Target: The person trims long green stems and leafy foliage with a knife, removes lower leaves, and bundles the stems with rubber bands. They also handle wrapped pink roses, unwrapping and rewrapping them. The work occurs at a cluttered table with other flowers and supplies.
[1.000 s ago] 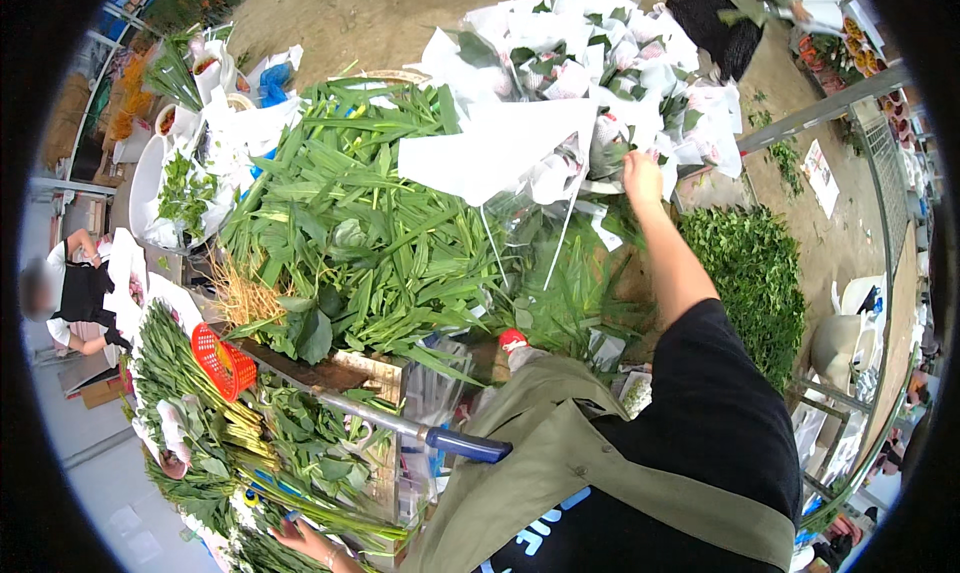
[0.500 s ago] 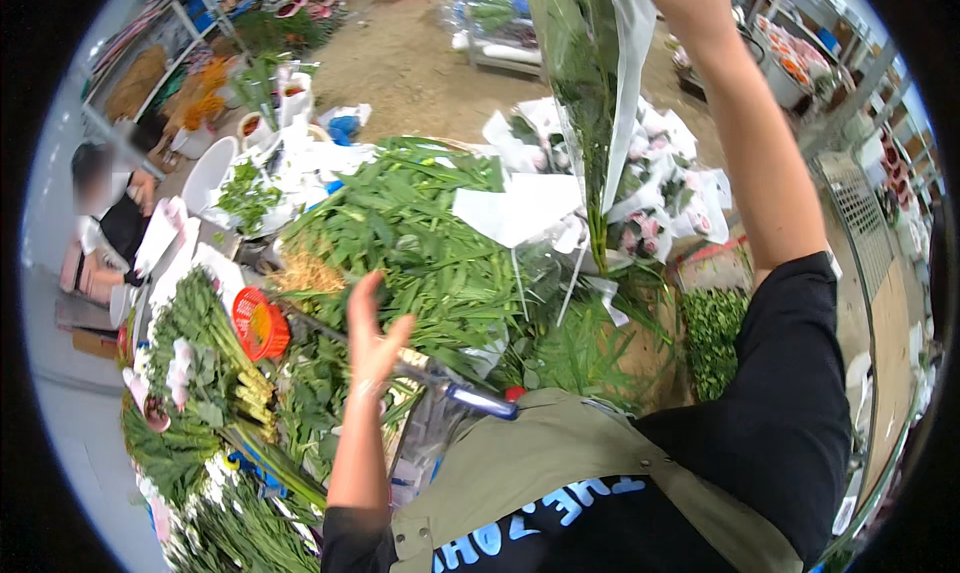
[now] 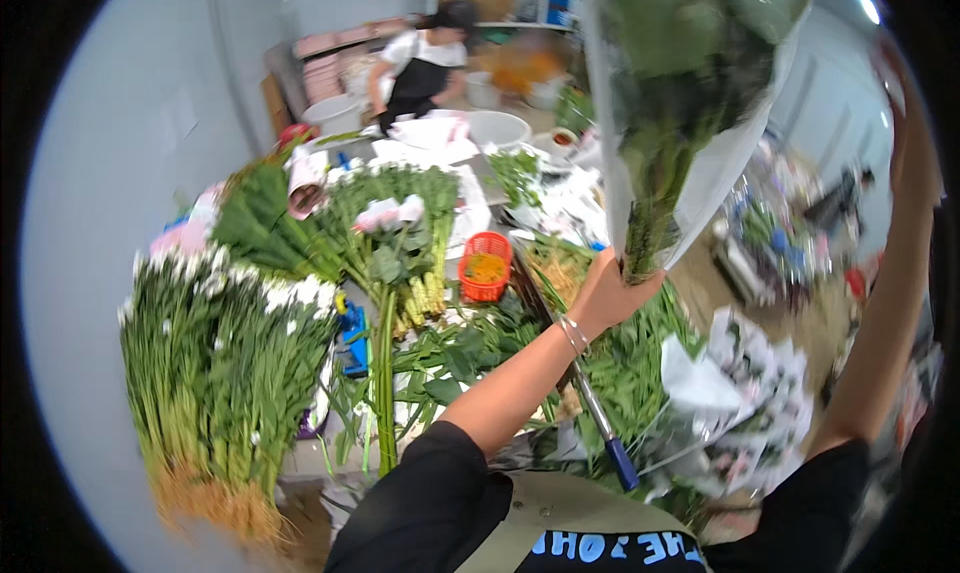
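Note:
In front of me stands a bouquet of green-leaved stems in a clear and white wrapping sleeve (image 3: 665,163), its top running out of view. My left hand (image 3: 618,291) is closed round the bare lower stems at the narrow end of the sleeve. My right hand (image 3: 895,88) is raised at the far right rim, apart from the bouquet; its fingers are smeared and dark there. Below my left wrist a long metal tool with a blue handle (image 3: 620,463) lies slantwise over cut green leaves (image 3: 640,358).
Rooted stems (image 3: 215,373) lie in a heap at the left. An orange basket (image 3: 485,266) sits mid-table, beside leafy stalks (image 3: 420,213). White-wrapped bouquets (image 3: 750,393) stand at the right. Across the table a co-worker (image 3: 425,68) in a black apron works near a white tub (image 3: 498,129).
My view has swung left. My left hand, open and free before, now grips the bouquet's stems. My right hand, earlier up at the bouquet's upper part, is now away from it at the right.

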Tool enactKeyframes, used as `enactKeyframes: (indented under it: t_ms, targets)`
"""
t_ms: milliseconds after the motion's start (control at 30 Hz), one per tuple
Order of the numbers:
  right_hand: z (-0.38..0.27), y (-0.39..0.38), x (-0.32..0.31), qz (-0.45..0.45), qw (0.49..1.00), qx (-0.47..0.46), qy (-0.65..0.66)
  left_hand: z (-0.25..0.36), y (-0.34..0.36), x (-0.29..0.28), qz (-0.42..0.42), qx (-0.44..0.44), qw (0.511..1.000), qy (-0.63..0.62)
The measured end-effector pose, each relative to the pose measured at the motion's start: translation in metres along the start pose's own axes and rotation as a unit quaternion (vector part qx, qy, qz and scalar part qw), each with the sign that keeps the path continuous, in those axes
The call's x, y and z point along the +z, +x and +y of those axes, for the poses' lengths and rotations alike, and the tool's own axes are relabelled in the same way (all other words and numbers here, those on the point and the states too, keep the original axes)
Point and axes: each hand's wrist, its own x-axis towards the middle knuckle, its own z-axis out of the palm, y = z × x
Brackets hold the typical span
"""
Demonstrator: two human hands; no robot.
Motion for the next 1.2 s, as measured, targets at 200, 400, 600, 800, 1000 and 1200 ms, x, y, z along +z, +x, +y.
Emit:
enactKeyframes:
  t_ms: [200,400,600,800,1000,1200]
  targets:
    - [-0.13,-0.199,0.126,-0.43,0.841,0.211,0.251,0.056,-0.038,-0.12,0.115,-0.034,0.974,0.193]
    - [-0.248,-0.3,0.203,-0.511,0.813,0.187,0.208,0.05,-0.134,-0.187,0.053,-0.214,0.9,0.376]
    - [-0.294,-0.394,0.221,-0.531,0.75,0.139,0.37,0.048,-0.227,-0.252,-0.072,-0.381,0.807,0.446]
    - [-0.218,-0.378,0.223,-0.372,0.399,0.724,0.423,0.047,-0.304,-0.293,-0.029,-0.4,0.768,0.499]
    - [0.214,-0.394,0.187,0.133,0.508,0.749,0.404,0.072,-0.33,-0.32,-0.009,-0.458,0.729,0.508]
    - [0.374,-0.4,0.164,0.243,0.624,0.666,0.327,0.069,-0.33,-0.315,0.022,-0.455,0.772,0.443]
